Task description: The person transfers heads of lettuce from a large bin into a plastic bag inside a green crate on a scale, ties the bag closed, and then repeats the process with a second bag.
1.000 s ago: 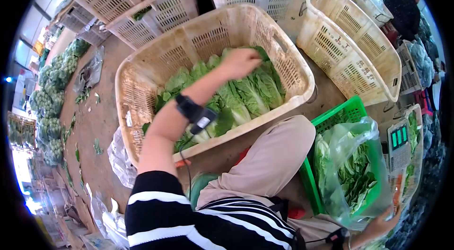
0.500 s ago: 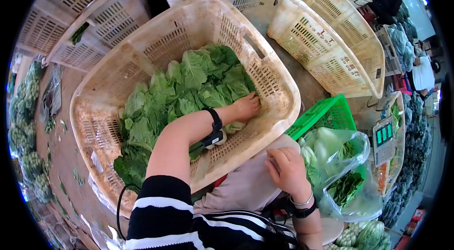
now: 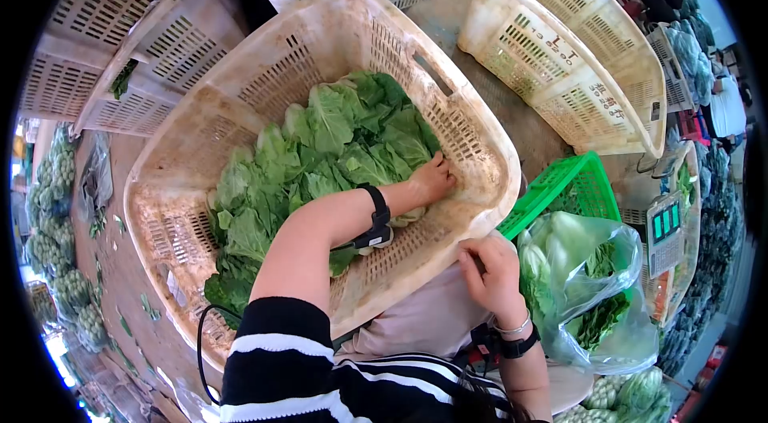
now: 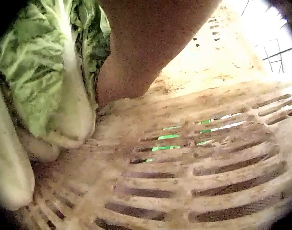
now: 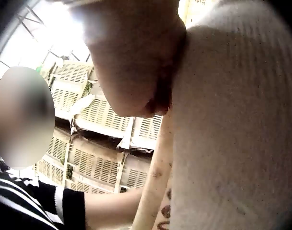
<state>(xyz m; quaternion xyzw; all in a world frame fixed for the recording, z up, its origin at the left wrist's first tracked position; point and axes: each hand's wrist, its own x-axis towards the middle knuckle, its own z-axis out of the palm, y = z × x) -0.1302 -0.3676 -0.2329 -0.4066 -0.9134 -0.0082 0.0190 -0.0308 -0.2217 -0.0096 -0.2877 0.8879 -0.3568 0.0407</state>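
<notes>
Inside the large beige crate (image 3: 264, 63), leafy green heads with pale stems (image 3: 320, 151) lie in a heap. My left hand (image 3: 433, 180) reaches down at the heap's right end, against the crate wall; its fingers are bent, and whether they grip a head is hidden. The left wrist view shows my left hand (image 4: 141, 43) beside a pale-stemmed head (image 4: 71, 105). My right hand (image 3: 492, 275) is loosely bent at the crate's near right rim, above my knee, with nothing visible in it. In the right wrist view my right hand (image 5: 136, 62) is beside the rim (image 5: 158, 172).
On the right, a green basket (image 3: 572, 183) stands behind a clear plastic bag (image 3: 592, 283) of leafy heads. A scale with a lit display (image 3: 666, 235) is beyond it. An upright beige crate (image 3: 552, 55) stands at upper right, stacked crates (image 3: 172, 47) at upper left.
My left hand has gone from above the leafy heads down to the crate's right end. My right hand has left the plastic bag and come to the crate's rim. The view has shifted.
</notes>
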